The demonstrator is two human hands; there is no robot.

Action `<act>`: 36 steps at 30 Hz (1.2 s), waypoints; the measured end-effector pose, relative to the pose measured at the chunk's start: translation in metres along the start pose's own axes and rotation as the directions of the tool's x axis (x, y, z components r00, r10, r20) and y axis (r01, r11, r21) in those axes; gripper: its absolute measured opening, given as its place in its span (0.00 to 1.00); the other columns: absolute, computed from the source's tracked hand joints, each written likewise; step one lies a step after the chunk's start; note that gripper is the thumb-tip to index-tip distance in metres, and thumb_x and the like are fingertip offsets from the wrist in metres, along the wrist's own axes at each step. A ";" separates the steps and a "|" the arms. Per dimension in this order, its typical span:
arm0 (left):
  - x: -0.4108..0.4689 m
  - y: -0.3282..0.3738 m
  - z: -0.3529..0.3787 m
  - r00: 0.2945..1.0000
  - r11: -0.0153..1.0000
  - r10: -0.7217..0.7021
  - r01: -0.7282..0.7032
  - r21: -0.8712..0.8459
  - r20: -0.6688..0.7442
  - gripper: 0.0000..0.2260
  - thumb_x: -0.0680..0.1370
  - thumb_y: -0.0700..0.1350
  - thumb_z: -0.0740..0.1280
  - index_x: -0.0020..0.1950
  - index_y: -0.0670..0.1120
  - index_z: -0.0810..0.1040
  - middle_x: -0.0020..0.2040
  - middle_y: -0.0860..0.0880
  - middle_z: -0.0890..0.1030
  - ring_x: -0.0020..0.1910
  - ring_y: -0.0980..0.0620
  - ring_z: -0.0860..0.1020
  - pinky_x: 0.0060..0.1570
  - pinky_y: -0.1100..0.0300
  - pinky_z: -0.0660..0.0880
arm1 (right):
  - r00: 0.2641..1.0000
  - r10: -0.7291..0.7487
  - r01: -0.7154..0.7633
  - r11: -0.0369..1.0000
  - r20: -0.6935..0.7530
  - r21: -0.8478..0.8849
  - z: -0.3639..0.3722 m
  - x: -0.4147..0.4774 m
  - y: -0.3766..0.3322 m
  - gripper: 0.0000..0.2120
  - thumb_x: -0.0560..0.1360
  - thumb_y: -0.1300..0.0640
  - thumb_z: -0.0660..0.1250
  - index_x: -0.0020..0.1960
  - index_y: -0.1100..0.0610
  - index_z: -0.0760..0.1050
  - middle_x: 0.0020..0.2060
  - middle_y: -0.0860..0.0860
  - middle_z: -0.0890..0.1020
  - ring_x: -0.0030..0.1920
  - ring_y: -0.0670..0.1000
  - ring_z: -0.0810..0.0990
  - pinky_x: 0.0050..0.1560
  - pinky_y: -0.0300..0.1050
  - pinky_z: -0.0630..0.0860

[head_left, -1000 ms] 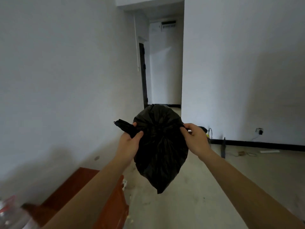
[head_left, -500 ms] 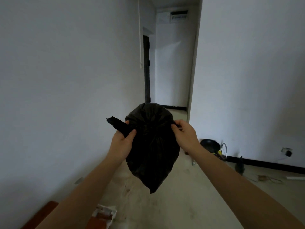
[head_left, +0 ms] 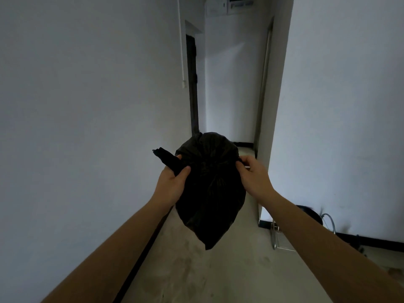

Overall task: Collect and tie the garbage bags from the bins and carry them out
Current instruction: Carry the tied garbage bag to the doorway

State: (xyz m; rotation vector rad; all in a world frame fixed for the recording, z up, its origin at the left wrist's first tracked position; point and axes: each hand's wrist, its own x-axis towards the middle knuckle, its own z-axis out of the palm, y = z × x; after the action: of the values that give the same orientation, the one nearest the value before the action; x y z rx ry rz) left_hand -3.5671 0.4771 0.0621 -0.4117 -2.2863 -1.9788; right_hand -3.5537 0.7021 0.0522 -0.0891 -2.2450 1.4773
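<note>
Left hand [head_left: 172,184] pinches bag [head_left: 209,197] tail; right hand [head_left: 254,179] seemingly pinches opposite edge in corridor [head_left: 231,106].

**Dark bag, covered fingertips, cropped edges**
The garbage bag [head_left: 209,193] is too dark to tell whether its gathered middle is knotted, and it covers the fingertips of the right hand [head_left: 253,176] and some fingers of the left hand [head_left: 172,182]. Both forearms run off the bottom edge. At lower right, the right forearm hides part of a dark round thing [head_left: 310,213] and a wire frame [head_left: 276,237]. The top edge cuts a wall box [head_left: 238,3].
</note>
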 end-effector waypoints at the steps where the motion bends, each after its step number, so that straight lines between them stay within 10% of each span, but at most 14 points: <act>1: 0.027 -0.010 0.006 1.000 1.000 -0.009 0.009 -0.005 0.006 0.23 0.83 0.46 0.62 0.78 0.48 0.65 0.67 0.47 0.77 0.65 0.51 0.77 0.69 0.51 0.72 | 1.000 0.003 -0.003 1.000 0.000 0.007 0.005 0.025 0.012 0.07 0.82 0.52 0.60 0.55 0.50 0.76 0.48 0.42 0.79 0.52 0.45 0.78 0.55 0.43 0.75; 36: 0.982 -0.237 0.072 0.995 0.993 -0.021 0.010 -0.116 -0.094 0.18 0.83 0.41 0.60 0.73 0.51 0.71 0.61 0.55 0.80 0.59 0.59 0.78 0.60 0.64 0.73 | 0.996 0.045 -0.056 0.985 0.073 0.163 0.254 0.953 0.266 0.09 0.80 0.53 0.62 0.56 0.54 0.78 0.49 0.46 0.82 0.51 0.47 0.81 0.55 0.44 0.78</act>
State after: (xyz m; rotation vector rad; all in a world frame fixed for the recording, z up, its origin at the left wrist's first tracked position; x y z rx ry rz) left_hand -4.5631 0.6588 0.0613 -0.3019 -2.1331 -2.0964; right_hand -4.5602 0.8770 0.0491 -0.0446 -2.1781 1.7115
